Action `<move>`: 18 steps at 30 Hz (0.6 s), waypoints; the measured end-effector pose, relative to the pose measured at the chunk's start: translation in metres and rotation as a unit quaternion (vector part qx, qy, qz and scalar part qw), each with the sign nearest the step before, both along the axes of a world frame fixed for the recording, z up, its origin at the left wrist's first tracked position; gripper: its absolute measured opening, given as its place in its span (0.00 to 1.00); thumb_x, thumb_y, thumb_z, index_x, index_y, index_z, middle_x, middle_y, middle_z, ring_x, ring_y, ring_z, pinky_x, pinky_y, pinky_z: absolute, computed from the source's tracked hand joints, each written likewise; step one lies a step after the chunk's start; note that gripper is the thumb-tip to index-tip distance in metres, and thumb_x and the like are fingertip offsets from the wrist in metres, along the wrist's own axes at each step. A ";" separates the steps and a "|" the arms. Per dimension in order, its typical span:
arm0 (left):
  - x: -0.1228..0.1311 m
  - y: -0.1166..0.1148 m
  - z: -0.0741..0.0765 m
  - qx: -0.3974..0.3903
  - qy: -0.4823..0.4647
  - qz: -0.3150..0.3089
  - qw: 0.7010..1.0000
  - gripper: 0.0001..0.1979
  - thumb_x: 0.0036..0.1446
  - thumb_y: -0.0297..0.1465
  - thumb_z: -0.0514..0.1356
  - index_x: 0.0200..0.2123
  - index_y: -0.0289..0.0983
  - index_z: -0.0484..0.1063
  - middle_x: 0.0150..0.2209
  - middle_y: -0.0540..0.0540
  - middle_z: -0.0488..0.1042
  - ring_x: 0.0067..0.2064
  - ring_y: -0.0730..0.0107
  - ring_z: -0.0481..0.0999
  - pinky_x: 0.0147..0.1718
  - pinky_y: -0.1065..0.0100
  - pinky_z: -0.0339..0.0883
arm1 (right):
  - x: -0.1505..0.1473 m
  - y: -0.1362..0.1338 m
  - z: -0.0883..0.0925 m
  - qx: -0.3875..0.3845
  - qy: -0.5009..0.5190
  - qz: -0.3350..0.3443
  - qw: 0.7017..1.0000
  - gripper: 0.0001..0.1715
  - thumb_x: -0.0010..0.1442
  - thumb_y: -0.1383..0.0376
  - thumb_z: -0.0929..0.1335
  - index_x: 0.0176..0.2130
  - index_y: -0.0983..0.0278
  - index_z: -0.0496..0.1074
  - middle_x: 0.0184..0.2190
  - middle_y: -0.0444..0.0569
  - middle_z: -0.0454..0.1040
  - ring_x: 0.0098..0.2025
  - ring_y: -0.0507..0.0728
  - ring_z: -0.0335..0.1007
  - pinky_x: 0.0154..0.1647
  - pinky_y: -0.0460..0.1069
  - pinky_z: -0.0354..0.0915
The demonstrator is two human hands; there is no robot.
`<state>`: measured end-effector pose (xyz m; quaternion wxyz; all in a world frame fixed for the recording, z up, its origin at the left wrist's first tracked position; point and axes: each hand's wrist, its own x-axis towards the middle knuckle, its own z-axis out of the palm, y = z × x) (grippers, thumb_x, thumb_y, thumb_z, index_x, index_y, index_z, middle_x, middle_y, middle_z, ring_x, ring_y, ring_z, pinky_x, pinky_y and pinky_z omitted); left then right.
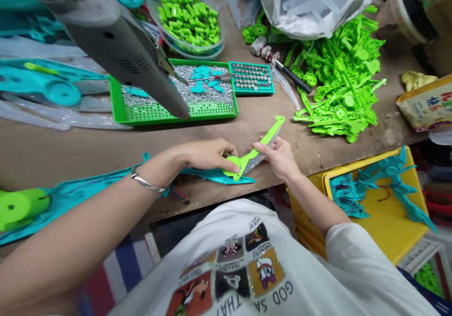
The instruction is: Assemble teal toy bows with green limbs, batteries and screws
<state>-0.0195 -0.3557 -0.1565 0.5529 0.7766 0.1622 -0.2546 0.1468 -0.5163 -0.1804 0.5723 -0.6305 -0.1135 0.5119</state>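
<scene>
My left hand pinches the round end of a long lime-green plastic part near the table's front edge. Higher up, my right hand grips the same part between thumb and fingers, together with a translucent plastic blade lying along its underside. The green part slants up to the right and ends in a small hook. Beneath my left hand lies a flat teal plastic piece, partly covered by hand and wrist.
A grey electric screwdriver hangs over a green tray of screws. Behind stand a teal tray of round metal cells and a bowl of green pieces. Green parts pile up right. A yellow bin holds teal parts.
</scene>
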 end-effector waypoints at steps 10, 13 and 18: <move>-0.004 -0.004 -0.010 0.004 -0.045 0.067 0.997 0.25 0.49 0.50 0.63 0.40 0.35 0.77 0.35 0.48 0.77 0.35 0.66 0.72 0.33 0.68 0.59 | -0.010 -0.002 0.000 -0.006 0.054 0.044 0.998 0.33 0.37 0.55 0.85 0.38 0.62 0.73 0.36 0.44 0.83 0.36 0.54 0.81 0.44 0.52 0.79; -0.004 -0.005 -0.008 0.020 -0.059 0.063 0.996 0.24 0.51 0.48 0.63 0.40 0.34 0.77 0.35 0.48 0.77 0.34 0.68 0.70 0.32 0.69 0.59 | -0.015 -0.004 -0.003 -0.004 0.042 0.027 0.999 0.29 0.36 0.55 0.85 0.34 0.61 0.74 0.34 0.42 0.83 0.35 0.54 0.79 0.43 0.52 0.79; -0.004 -0.003 0.001 0.053 -0.079 0.052 0.994 0.20 0.56 0.42 0.60 0.42 0.31 0.77 0.33 0.50 0.75 0.33 0.72 0.67 0.32 0.71 0.54 | -0.020 -0.007 -0.002 0.013 0.030 0.009 0.999 0.23 0.40 0.59 0.84 0.33 0.61 0.77 0.32 0.42 0.83 0.33 0.53 0.78 0.40 0.49 0.77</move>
